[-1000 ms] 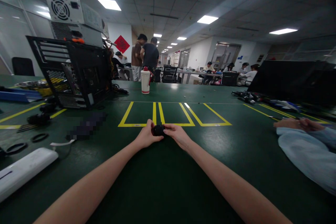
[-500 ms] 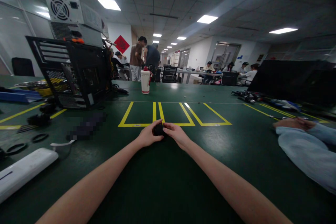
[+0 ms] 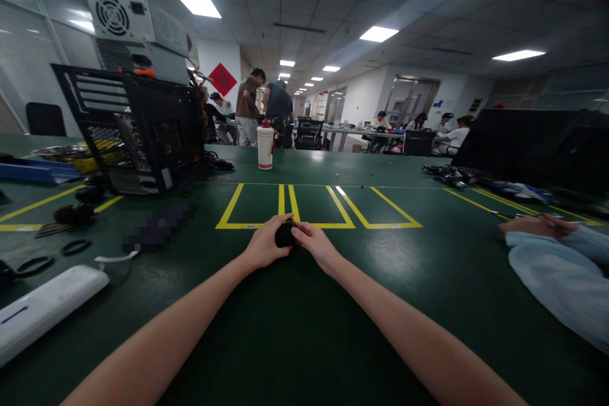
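Note:
A small black rounded object [image 3: 284,236] is held between my hands at the near edge of the yellow tape outlines; its exact kind is hard to make out. My left hand [image 3: 261,245] curls around its left side, thumb below and fingers above. From the right, my right hand [image 3: 318,246] is closed against it, with fingertips touching its upper right part. My fingers cover some of the object. Both forearms stretch forward over the green tabletop [image 3: 295,330].
At the left stand a black computer case [image 3: 143,130] with a power supply [image 3: 121,16] on top, and a white power bank-like block [image 3: 52,307]. A white cup [image 3: 265,147] stands ahead. At the right are a co-worker's sleeve [image 3: 554,276] and a black monitor [image 3: 528,146].
Both hands stay on the black object, which has turned slightly and sits a little further left between the fingers. The view has shifted slightly.

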{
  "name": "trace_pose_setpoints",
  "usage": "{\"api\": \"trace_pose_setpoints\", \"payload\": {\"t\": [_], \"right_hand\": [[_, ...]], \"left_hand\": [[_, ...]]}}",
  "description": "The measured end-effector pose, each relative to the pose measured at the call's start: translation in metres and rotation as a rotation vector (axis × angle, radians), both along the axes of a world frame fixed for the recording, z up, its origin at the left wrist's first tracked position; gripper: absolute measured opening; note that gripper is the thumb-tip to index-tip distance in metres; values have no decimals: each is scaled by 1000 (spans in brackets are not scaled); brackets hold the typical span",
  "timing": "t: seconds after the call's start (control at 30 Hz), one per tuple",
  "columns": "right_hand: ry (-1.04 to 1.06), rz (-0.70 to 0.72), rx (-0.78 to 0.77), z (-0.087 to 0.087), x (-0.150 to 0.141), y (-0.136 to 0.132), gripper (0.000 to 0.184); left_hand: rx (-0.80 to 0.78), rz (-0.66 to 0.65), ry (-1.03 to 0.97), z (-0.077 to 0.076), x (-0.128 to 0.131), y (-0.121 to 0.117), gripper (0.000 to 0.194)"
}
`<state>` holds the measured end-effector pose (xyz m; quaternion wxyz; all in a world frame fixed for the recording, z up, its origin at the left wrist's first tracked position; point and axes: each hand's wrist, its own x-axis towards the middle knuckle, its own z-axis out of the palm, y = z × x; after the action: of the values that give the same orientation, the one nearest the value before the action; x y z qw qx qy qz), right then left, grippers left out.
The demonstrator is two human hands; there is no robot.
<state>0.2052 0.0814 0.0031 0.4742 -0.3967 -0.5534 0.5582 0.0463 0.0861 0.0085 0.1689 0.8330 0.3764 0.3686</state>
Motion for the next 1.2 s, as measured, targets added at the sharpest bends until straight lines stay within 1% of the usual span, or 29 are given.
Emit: {"api": "trace_pose_setpoints", "payload": {"t": [0.13,0.2,0.3,0.4,0.47,0.57,0.67,0.77,0.83,0.93,1.03,1.2], "right_hand": [[26,26,11,3,4,-2,36],[55,22,1,4,5,-3,31],[64,-22,4,3,2,-4,23],[58,-61,19,-2,-1,0,31],[60,-36,30,-4,-1,3,36],[52,21,75,-7,2,5,36],[31,23,101,-5,4,3,36],[-3,-14,109,-3,5,-1,27],[-12,-41,120,-3,3,-2,25],[-10,-56,133,-4,2,-1,29],[-30,-32,123,-3,2,-1,34],[-48,-9,136,2,3,-5,30]], "left_hand": [[24,-18,2,0,0,0,64],[27,-5,4,0,0,1,63],[32,14,6,-1,0,1,63],[40,13,2,-2,1,2,63],[43,18,-2,-3,1,2,63],[46,19,-1,-3,1,2,62],[46,18,7,-2,1,1,62],[41,24,11,-1,0,0,62],[35,21,14,-1,0,0,63],[32,18,16,-1,1,1,63],[33,12,8,0,1,0,62],[17,20,12,0,0,0,63]]}}
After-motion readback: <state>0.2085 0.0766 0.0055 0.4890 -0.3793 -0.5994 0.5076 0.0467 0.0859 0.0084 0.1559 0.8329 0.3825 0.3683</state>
